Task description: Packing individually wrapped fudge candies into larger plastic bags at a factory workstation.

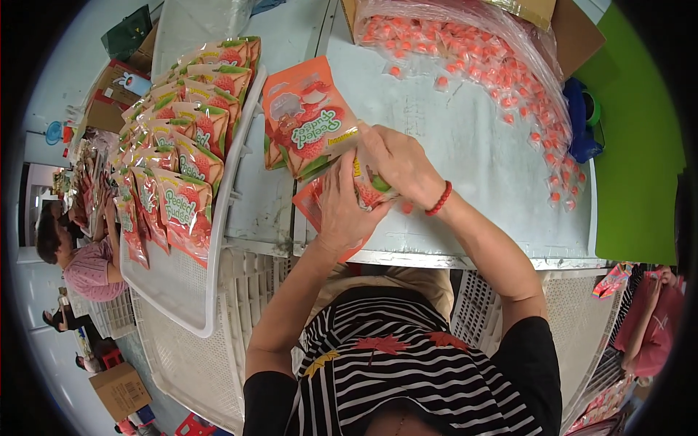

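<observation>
Between my hands is a red and orange candy pouch (369,185), largely covered by my fingers. My left hand (345,207) presses around its near left side, thumb and fingers closed over it. From the right, my right hand (398,161), with a red bead bracelet on the wrist, grips the pouch's upper edge. Whether the pouch's mouth is open is hidden. Just beyond my left fingertips lies another printed pouch (305,116), with more pouch edges beneath it. Part of an orange pouch (310,203) sticks out under my left hand.
A white plastic tray (211,291) at the left holds rows of filled pouches (190,207). Small wrapped red candies (472,54) spill from a clear bag across the far right of the table (465,196). A blue object (580,120) sits at the right edge. Other people are at the sides.
</observation>
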Demonstrator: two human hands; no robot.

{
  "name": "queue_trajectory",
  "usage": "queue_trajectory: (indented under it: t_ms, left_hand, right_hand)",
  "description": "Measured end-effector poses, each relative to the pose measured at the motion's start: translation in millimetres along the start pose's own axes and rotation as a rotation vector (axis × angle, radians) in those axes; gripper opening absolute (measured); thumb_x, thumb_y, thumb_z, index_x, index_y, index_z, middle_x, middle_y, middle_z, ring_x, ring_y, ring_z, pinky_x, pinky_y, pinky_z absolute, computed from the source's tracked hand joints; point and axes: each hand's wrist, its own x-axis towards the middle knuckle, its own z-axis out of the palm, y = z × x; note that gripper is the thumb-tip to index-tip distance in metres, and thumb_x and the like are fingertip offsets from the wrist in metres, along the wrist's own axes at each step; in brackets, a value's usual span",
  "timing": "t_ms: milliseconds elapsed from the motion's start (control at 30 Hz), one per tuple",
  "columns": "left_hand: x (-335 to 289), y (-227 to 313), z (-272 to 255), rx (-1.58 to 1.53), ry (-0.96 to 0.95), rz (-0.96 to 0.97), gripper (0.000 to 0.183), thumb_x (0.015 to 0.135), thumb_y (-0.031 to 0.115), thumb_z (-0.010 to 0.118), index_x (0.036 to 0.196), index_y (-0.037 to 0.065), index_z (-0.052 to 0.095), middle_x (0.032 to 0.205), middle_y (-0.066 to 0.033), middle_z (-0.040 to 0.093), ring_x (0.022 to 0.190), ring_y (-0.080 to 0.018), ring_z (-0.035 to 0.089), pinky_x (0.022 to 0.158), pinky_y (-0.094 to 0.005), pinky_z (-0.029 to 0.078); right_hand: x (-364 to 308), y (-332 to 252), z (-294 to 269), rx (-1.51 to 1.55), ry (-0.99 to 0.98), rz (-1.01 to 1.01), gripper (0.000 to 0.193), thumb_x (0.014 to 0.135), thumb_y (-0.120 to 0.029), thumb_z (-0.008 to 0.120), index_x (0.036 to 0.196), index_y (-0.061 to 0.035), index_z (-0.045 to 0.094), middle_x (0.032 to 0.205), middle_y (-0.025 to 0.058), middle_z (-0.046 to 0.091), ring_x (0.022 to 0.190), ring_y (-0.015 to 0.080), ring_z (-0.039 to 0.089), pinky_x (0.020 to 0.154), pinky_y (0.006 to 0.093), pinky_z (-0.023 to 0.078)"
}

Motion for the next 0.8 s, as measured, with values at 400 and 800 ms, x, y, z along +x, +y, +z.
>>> queue_trajectory:
  t_ms: [400,800]
  left_hand:
    - [-11,-29,-44,-0.194,0.368,-0.099,0.101,0.062,0.015,0.087,0.138,-0.006,0.024,0.127,-0.0215,0.046,0.11,-0.0275,0.054,0.091,-0.0362,0.048]
    - [-31,-22,-51,0.133,0.261,0.002,0.098,0.062,0.022,0.087,0.136,-0.003,0.028,0.123,-0.0215,0.048,0.11,-0.0349,0.053,0.091,-0.0438,0.045]
  right_hand:
    - [-67,56,21,-0.573,0.175,-0.08,0.071,0.07,-0.057,0.07,0.125,-0.0138,0.056,0.14,0.0249,0.034,0.127,0.0492,0.03,0.099,0.0649,0.024]
    - [-60,86,64,-0.596,0.175,-0.089,0.038,0.073,-0.028,0.068,0.104,-0.0064,0.062,0.127,0.0183,0.048,0.113,0.0352,0.047,0.09,0.0467,0.04]
